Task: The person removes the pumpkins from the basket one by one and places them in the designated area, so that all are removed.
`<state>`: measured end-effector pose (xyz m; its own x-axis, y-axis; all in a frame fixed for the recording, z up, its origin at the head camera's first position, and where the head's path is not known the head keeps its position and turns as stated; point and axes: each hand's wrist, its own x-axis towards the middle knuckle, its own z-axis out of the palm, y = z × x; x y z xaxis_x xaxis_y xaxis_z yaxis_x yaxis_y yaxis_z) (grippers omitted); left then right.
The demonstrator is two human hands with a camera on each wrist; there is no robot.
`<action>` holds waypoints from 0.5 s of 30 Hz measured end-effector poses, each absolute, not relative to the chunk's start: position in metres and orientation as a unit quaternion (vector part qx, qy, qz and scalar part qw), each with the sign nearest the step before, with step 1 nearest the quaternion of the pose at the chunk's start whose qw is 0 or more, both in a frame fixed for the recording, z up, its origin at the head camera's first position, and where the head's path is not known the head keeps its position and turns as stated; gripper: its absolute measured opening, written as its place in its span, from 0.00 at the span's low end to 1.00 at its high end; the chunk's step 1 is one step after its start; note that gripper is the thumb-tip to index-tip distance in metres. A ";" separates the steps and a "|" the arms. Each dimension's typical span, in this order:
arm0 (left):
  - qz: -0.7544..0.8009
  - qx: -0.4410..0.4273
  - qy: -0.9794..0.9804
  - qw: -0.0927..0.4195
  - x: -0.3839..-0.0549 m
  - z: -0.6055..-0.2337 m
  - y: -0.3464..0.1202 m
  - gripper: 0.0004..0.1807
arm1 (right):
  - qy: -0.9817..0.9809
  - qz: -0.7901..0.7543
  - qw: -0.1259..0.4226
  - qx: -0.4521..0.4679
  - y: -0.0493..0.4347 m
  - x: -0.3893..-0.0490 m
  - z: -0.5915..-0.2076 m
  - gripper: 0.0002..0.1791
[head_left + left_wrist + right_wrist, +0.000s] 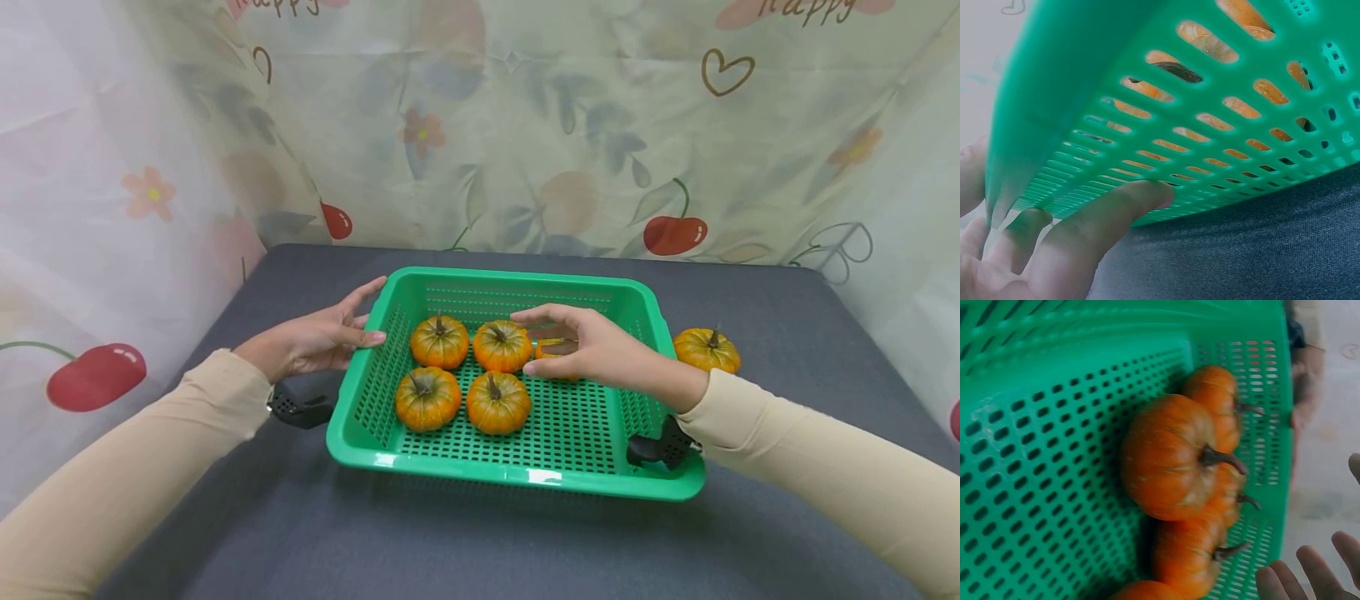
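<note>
My left hand point(318, 337) grips the left rim of a green perforated plastic basket point(480, 471), thumb over the edge; in the left wrist view its fingers point(1110, 209) lie against the outer wall. Several small orange pumpkins point(498, 404) with dark stems are grouped toward the basket's left side. Above the basket's middle hovers my right hand point(588, 346), fingers spread and gently bent. It partly hides one pumpkin point(553, 343) beneath it. In the right wrist view, its fingertips show beside the pumpkins point(1169, 456), with nothing held.
Outside the basket, by its right wall, another orange pumpkin point(707, 348) sits on the dark grey tabletop point(780, 358). A patterned curtain point(510, 125) hangs behind the table and along both sides. Black wrist devices point(300, 408) are strapped under both wrists.
</note>
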<state>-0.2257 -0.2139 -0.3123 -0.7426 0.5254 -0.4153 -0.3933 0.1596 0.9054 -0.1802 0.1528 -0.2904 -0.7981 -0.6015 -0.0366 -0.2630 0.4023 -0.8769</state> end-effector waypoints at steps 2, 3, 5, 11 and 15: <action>0.647 0.049 0.673 0.356 -0.226 -0.312 -0.214 0.53 | 0.817 -0.473 0.192 -0.268 0.149 -0.181 -0.295 0.33; 0.647 0.050 0.672 0.356 -0.226 -0.312 -0.214 0.53 | 0.817 -0.469 0.198 -0.271 0.147 -0.181 -0.297 0.33; 0.648 0.050 0.671 0.357 -0.226 -0.312 -0.214 0.54 | 0.819 -0.458 0.210 -0.274 0.144 -0.182 -0.301 0.33; 0.647 0.049 0.672 0.356 -0.226 -0.312 -0.213 0.54 | 0.838 -0.411 0.232 -0.273 0.136 -0.184 -0.312 0.34; 0.647 0.048 0.673 0.356 -0.226 -0.312 -0.213 0.54 | 0.839 -0.403 0.245 -0.272 0.132 -0.185 -0.315 0.34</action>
<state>-0.2260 -0.2133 -0.3123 -0.7418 0.5256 -0.4166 -0.3956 0.1587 0.9046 -0.1852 0.1321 -0.3150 -0.7317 -0.6540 -0.1922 -0.2581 0.5267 -0.8099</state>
